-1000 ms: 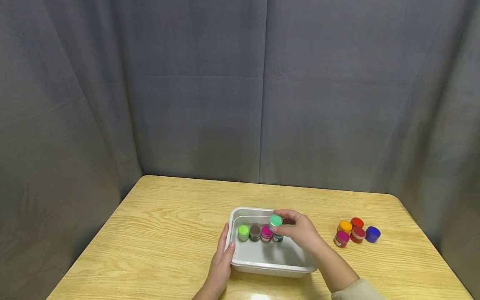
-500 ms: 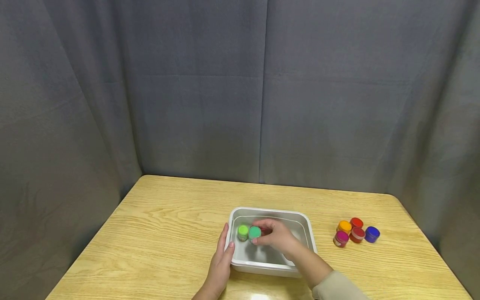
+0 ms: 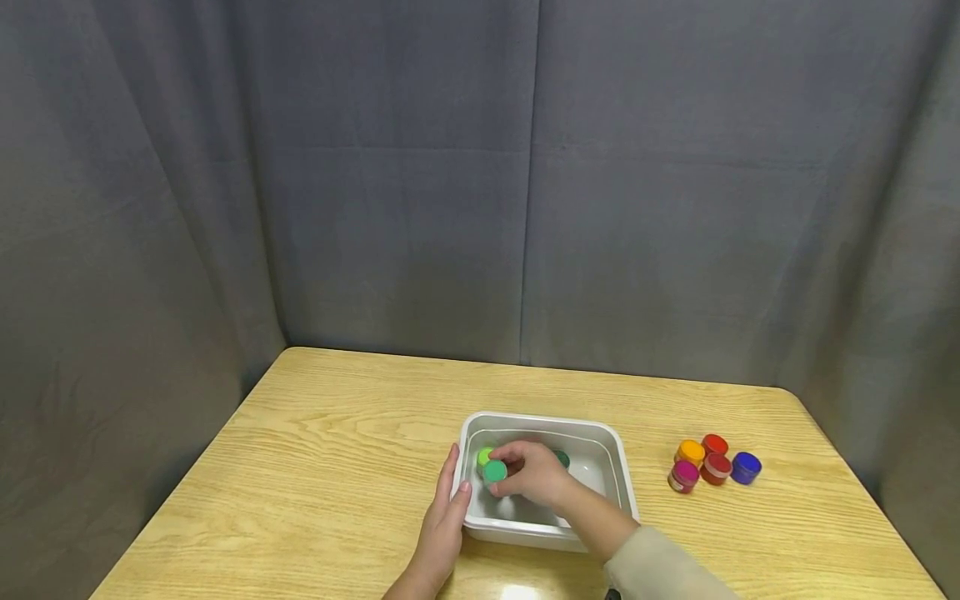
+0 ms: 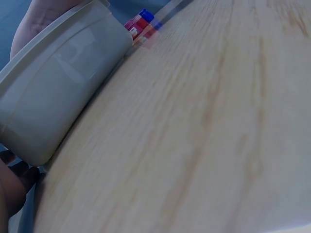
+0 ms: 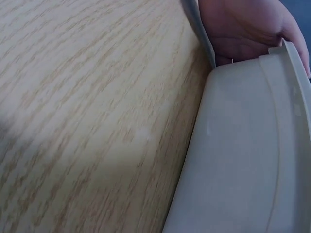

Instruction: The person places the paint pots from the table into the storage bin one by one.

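Note:
My right hand point(image 3: 534, 477) pinches a teal-green paint jar point(image 3: 495, 472) between thumb and fingers, inside the white plastic container point(image 3: 525, 539). Just behind that jar is a light green paint jar point(image 3: 484, 457), partly covered. The lid of a dark green jar point(image 3: 562, 458) shows past the hand; other jars there are hidden. My left hand point(image 3: 441, 525) rests against the container's left side, fingers extended along the outer wall and thumb at the rim. In the left wrist view, dark fingertips point(image 4: 30, 175) touch the container's lower edge.
On the wooden table point(image 3: 337, 467), right of the container, several paint jars stand grouped: orange point(image 3: 690, 452), red point(image 3: 715, 445), darker red point(image 3: 716, 469), magenta point(image 3: 684, 477) and blue point(image 3: 746, 467). A grey curtain point(image 3: 390, 208) hangs behind the table and at both sides.
My right hand has carried the teal-green jar leftward, from above the dark green jar to beside the light green one. My left hand stays at the container's side.

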A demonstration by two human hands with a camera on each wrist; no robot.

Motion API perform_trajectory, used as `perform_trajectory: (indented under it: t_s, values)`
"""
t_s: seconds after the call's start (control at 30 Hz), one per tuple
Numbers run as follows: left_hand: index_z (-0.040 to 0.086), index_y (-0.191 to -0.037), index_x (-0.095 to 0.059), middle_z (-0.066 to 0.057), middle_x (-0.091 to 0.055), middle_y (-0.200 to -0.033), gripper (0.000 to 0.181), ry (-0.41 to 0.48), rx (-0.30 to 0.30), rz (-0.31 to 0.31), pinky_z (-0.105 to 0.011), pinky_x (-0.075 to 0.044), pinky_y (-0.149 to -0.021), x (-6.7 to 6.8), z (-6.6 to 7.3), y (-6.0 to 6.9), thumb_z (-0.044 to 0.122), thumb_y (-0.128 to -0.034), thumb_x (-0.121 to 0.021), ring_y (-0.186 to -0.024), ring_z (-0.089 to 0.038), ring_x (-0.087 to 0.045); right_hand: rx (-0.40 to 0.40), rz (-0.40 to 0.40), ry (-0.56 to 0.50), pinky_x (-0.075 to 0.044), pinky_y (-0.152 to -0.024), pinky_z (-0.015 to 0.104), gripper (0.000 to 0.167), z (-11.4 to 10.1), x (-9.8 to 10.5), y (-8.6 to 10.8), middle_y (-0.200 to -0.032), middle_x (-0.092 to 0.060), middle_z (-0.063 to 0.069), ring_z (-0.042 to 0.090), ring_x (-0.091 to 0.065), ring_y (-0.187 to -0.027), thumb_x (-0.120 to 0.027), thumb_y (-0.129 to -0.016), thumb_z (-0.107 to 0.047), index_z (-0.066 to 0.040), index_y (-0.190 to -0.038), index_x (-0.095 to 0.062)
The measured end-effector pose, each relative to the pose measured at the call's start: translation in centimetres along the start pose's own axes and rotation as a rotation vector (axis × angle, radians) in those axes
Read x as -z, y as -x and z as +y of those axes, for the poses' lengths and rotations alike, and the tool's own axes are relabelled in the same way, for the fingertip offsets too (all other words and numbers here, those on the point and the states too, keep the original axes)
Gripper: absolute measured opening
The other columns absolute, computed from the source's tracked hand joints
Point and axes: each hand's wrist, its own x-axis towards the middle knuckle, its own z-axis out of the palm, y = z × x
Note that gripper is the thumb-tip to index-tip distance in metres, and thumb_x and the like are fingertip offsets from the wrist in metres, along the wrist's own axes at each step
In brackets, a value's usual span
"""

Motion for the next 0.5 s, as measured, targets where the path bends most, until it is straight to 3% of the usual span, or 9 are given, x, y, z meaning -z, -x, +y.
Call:
perform_trajectory:
  t_s: [0.27,0.5]
  values:
    - [0.022,-0.158,-0.014,-0.015,-0.011,-0.165,0.055,0.002,0.0,-0.032,-0.074,-0.015,-0.112,0.15,0.04,-0.05,0.027,-0.1071,-0.032,-0.15,-0.046,-0.01,0.02,-0.01,0.083,-0.051,-0.075,0.026,0.041,-0.36,-0.55,-0.21,-0.095,-0.067,0.005,0.015,-0.058,-0.085,-0.084,-0.07,-0.004,-0.002,-0.109,-0.07]
    - [0.021,-0.158,-0.015,-0.016,-0.013,-0.165,0.054,0.0,0.003,-0.02,-0.074,-0.015,-0.113,0.07,0.07,-0.01,0.026,-0.107,-0.032,-0.149,-0.046,-0.012,0.033,0.002,0.204,-0.051,-0.079,0.031,0.039,-0.45,-1.04,-0.55,-0.094,-0.067,0.002,0.015,-0.057,-0.087,-0.086,-0.069,-0.007,-0.005,-0.105,-0.071]
